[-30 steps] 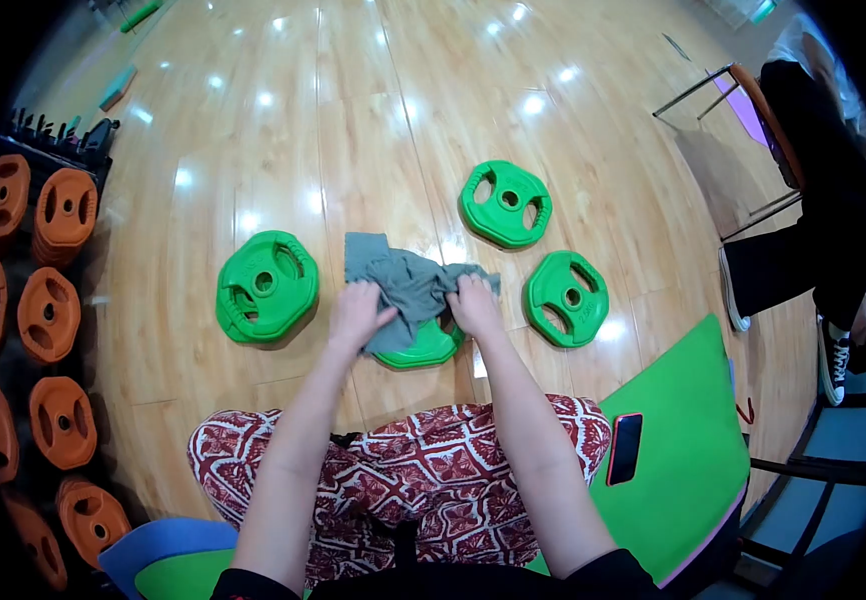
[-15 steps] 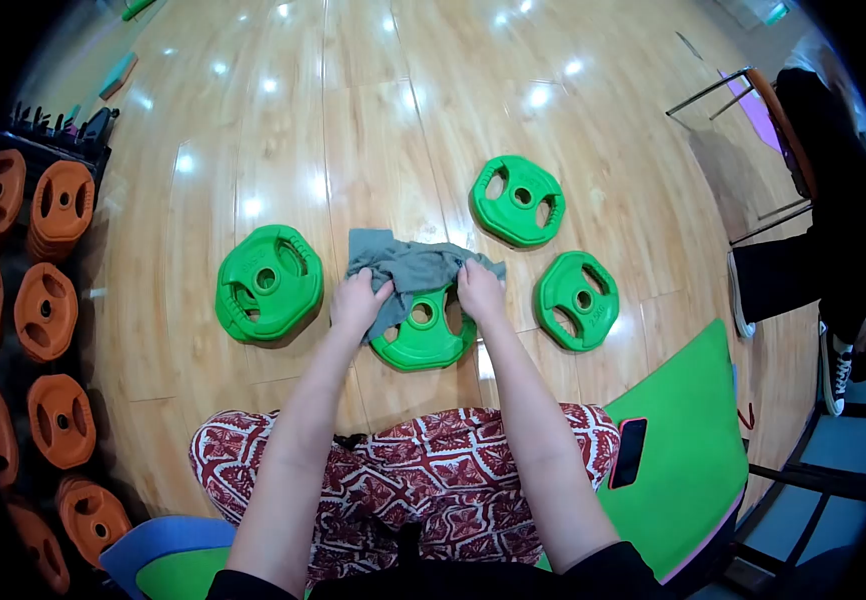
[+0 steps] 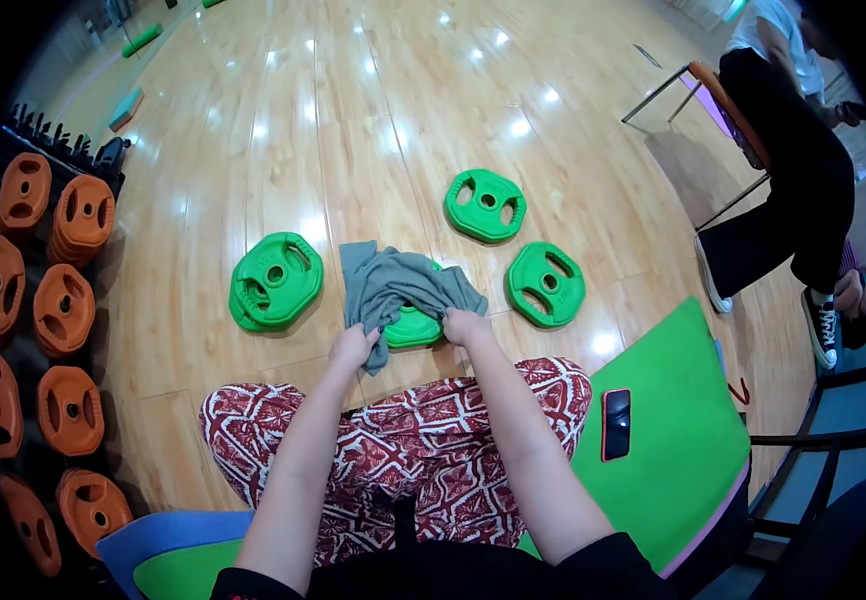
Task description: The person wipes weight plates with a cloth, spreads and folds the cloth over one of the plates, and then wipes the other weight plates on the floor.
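Grey cloth [image 3: 393, 282] draped over a green weight plate [image 3: 415, 330] on the wooden floor [image 3: 283, 185], just beyond the crossed legs. Cloth's long axis runs side to side, bunched in folds. Left hand [image 3: 352, 347] and right hand [image 3: 467, 327] each have fingers closed on its near edge; plate lies between and slightly ahead, its bare near rim closer to the right. Fingertips partly lost in folds; grip tightness: cannot tell. Plate's centre and most of its far side hidden under cloth.

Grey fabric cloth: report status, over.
Left hand and right hand gripping crumpled grey fabric cloth. Cloth partly covers green octagonal weight plate, near edge showing. Nothing visible in the way.
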{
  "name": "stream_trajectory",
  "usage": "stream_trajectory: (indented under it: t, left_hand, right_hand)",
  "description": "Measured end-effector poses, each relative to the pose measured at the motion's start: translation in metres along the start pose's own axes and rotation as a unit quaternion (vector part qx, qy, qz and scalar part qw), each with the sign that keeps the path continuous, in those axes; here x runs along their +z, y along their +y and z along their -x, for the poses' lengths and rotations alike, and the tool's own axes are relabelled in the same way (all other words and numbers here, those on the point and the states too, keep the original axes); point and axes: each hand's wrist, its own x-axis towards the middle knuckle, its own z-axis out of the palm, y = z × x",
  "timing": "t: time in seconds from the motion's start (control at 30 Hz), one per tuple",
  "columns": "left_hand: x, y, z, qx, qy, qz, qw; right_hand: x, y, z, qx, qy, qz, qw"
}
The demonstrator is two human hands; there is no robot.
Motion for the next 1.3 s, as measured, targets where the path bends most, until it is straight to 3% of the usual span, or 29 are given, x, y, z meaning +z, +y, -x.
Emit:
stream_trajectory:
  t: [0.27,0.33,0.37,0.43,0.67,0.87,0.93,1.0,1.3]
  left_hand:
    - [0.0,0.004,0.004,-0.017,-0.004,0.025,1.0]
    - [-0.015,0.012,0.006,-0.006,-0.01,-0.059,0.998]
    - [-0.017,0.002,-0.002,-0.017,-0.018,-0.064,0.998]
    - [-0.019,-0.001,-0.027,-0.026,0.103,0.011,0.994]
    - [-0.04,0.005,-0.072,0.018,0.16,0.017,0.987]
    - [-0.043,0.04,-0.098,0.037,0.18,0.013,0.983]
    - [-0.04,0.05,-0.099,0.055,0.171,0.007,0.984]
    - [-0.034,0.056,-0.099,0.177,0.225,0.011,0.958]
    - [-0.03,0.047,-0.063,0.234,0.217,-0.046,0.947]
  right_hand:
    - [0.004,0.003,0.0,-0.005,0.011,-0.028,1.0]
    - [-0.003,-0.002,0.0,-0.045,0.071,0.057,0.995]
    - [0.003,-0.005,-0.004,-0.048,0.058,0.051,0.996]
    - [0.001,0.003,-0.015,-0.087,0.191,0.033,0.977]
    - [-0.008,-0.004,-0.06,-0.084,0.313,-0.064,0.944]
    - [-0.026,-0.026,-0.087,-0.061,0.292,-0.063,0.952]
    - [-0.028,-0.043,-0.087,-0.144,0.321,-0.07,0.934]
    - [-0.03,-0.06,-0.077,-0.183,0.347,-0.05,0.919]
    - [-0.011,-0.058,-0.05,-0.231,0.299,-0.027,0.926]
